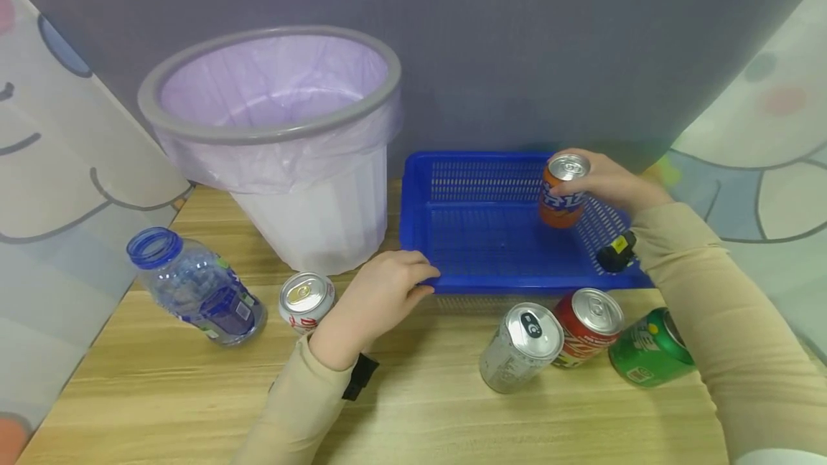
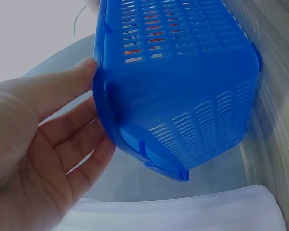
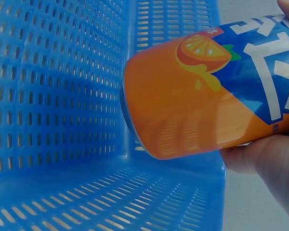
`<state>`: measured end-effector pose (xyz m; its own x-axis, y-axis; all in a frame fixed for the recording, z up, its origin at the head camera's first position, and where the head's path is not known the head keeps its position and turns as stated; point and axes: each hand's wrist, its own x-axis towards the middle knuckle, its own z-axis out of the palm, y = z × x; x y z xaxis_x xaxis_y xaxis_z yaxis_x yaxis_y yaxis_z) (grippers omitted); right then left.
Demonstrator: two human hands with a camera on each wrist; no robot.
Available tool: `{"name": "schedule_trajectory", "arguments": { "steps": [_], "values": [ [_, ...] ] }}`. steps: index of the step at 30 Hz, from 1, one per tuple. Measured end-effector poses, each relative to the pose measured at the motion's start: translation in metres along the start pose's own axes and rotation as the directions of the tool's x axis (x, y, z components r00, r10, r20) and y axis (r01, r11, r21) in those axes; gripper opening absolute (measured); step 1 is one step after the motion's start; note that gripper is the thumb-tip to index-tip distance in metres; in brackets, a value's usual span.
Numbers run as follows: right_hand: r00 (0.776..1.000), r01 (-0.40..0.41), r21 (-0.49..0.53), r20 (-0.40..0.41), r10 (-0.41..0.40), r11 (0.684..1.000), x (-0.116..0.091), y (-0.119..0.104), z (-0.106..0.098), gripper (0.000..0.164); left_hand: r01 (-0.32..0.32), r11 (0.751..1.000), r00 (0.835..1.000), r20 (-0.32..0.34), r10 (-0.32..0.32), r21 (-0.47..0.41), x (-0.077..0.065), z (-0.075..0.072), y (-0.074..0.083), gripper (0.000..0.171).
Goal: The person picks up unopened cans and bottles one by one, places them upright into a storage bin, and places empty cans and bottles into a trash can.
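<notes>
My right hand (image 1: 607, 181) grips the orange soda can (image 3: 173, 103) over the blue basket (image 1: 478, 235); my left hand (image 1: 382, 287) pinches the basket's rim (image 1: 504, 284). I think a hasty release may topple the can.

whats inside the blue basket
In the blue basket, the right hand holds an orange can near the right end; whether it touches bottom is unclear. In the head view, they cover the far right corner.

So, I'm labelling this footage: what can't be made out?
- Head view: top of green metal can, partly hidden by the beige right sleeve.
- Head view: lower side of white-red metal can, partly behind the left arm.
- Right wrist view: top of orange-blue metal can, cut off by the right edge.
</notes>
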<state>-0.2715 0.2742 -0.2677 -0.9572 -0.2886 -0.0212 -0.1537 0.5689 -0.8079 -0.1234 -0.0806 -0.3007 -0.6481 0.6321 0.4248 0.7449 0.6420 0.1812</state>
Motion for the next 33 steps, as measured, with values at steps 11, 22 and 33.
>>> {"name": "schedule_trajectory", "arguments": {
  "steps": [11, 22, 33],
  "values": [
    [1.000, -0.027, -0.029, -0.005, 0.027, 0.999, 0.006, 0.006, 0.008, 0.054, 0.050, 0.999, 0.999, 0.008, -0.050, -0.021, -0.004, 0.002, 0.001, 0.018],
    [0.999, -0.032, -0.064, -0.008, 0.032, 0.997, 0.015, 0.012, 0.015, 0.059, 0.050, 0.999, 0.999, 0.004, -0.050, -0.006, -0.004, 0.005, -0.004, 0.018],
    [0.998, -0.054, -0.115, 0.006, 0.055, 0.992, 0.023, 0.011, 0.022, 0.062, 0.064, 0.997, 0.998, -0.007, -0.065, -0.035, -0.006, 0.004, -0.007, 0.020]
  ]
}}
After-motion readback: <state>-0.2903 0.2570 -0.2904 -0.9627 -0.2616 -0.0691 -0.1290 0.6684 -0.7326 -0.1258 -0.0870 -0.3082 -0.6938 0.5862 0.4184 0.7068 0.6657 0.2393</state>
